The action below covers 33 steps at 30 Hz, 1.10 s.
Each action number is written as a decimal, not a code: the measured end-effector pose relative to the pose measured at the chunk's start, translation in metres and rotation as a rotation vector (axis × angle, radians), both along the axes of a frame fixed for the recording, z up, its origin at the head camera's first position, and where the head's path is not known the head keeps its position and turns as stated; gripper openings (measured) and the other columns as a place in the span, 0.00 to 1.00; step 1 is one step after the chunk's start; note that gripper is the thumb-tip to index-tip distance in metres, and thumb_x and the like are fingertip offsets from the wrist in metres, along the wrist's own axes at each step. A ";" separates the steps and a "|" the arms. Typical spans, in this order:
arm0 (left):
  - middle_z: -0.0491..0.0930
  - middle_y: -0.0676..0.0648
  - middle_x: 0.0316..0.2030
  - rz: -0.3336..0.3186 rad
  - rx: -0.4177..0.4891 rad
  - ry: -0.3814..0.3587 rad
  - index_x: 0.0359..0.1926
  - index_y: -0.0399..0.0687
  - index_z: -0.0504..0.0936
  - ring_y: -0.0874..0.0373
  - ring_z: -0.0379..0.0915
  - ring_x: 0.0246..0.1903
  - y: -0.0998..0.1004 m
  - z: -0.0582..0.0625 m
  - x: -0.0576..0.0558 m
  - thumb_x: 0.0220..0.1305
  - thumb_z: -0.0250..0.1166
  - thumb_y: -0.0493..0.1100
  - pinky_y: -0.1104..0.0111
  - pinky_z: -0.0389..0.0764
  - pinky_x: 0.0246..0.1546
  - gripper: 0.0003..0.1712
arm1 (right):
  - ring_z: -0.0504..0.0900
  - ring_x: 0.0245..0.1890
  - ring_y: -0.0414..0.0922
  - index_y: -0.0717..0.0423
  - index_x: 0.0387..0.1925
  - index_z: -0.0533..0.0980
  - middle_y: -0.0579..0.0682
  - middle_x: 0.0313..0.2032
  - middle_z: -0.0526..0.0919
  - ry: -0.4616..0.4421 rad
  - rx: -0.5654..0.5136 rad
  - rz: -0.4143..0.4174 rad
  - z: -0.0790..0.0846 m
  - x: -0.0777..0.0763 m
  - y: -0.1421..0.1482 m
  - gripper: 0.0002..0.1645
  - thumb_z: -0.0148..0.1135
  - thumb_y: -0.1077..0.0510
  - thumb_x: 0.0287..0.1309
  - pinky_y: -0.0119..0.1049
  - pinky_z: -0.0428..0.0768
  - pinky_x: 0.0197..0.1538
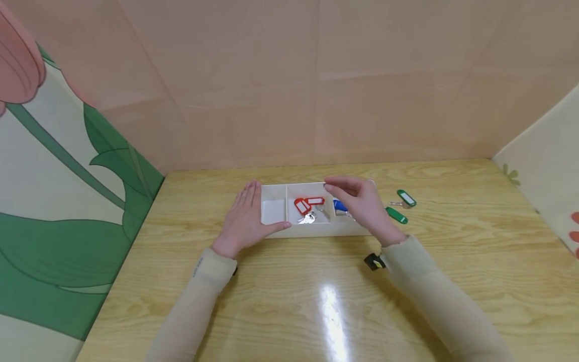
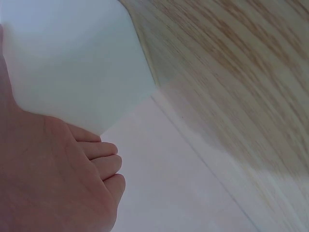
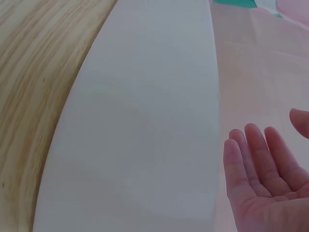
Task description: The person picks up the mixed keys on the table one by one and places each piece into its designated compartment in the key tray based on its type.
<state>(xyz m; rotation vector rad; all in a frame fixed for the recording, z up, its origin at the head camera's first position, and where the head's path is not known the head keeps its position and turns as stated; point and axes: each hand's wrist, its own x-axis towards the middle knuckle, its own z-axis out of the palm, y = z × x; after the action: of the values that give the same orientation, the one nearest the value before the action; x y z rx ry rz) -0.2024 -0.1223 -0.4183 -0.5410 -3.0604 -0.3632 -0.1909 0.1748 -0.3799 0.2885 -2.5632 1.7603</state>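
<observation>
A white divided box (image 1: 316, 231) lies lengthwise on the table. My left hand (image 1: 244, 217) rests against its left end, fingers straight and thumb along the front rim; the left wrist view shows the palm beside the white wall (image 2: 82, 63). Red key tags (image 1: 302, 206) with keys (image 1: 307, 218) lie in the middle compartment. Over the right part hovers my right hand (image 1: 364, 203), fingers loosely bent, thumb apart from them in the right wrist view, nothing between them. It partly hides a blue key tag (image 1: 340, 205) in the right compartment.
On the table right of the box lie two green key tags, one (image 1: 406, 197) with a key (image 1: 400, 204) beside it and another (image 1: 396, 215) nearer the hand. A pink wall (image 1: 271, 100) stands behind the wooden table (image 1: 289, 301). Printed panels flank both sides.
</observation>
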 end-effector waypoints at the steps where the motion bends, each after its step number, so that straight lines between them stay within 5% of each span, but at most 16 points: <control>1: 0.38 0.37 0.80 -0.001 0.000 0.000 0.79 0.32 0.39 0.47 0.32 0.78 0.000 0.000 0.000 0.50 0.48 0.90 0.59 0.37 0.76 0.79 | 0.79 0.58 0.48 0.52 0.60 0.81 0.49 0.57 0.83 -0.007 -0.002 -0.001 0.001 0.001 0.001 0.27 0.64 0.40 0.68 0.48 0.77 0.63; 8: 0.39 0.36 0.80 -0.004 0.002 0.007 0.79 0.32 0.40 0.47 0.33 0.78 0.001 -0.001 -0.001 0.51 0.48 0.90 0.59 0.36 0.76 0.79 | 0.79 0.58 0.48 0.51 0.62 0.80 0.49 0.58 0.82 -0.022 0.023 -0.033 0.004 0.006 0.012 0.30 0.63 0.38 0.68 0.49 0.78 0.62; 26: 0.39 0.36 0.79 -0.015 -0.007 -0.003 0.79 0.31 0.40 0.44 0.35 0.78 0.001 0.002 0.001 0.52 0.49 0.89 0.59 0.37 0.76 0.78 | 0.82 0.54 0.44 0.52 0.58 0.82 0.48 0.54 0.85 0.037 0.018 -0.092 0.011 0.015 0.029 0.28 0.64 0.39 0.68 0.32 0.80 0.55; 33: 0.40 0.36 0.79 -0.016 0.006 0.008 0.79 0.31 0.41 0.44 0.36 0.78 0.000 0.002 0.001 0.52 0.51 0.89 0.58 0.38 0.76 0.78 | 0.80 0.56 0.44 0.53 0.62 0.80 0.48 0.57 0.83 -0.003 0.039 -0.111 0.015 0.017 0.036 0.32 0.62 0.37 0.68 0.40 0.78 0.60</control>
<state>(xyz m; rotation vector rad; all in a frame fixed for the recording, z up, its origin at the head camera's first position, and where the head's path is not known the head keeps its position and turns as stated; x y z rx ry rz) -0.2018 -0.1225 -0.4158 -0.5658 -3.0481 -0.3703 -0.1735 0.2112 -0.3653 0.1418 -2.5635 1.6767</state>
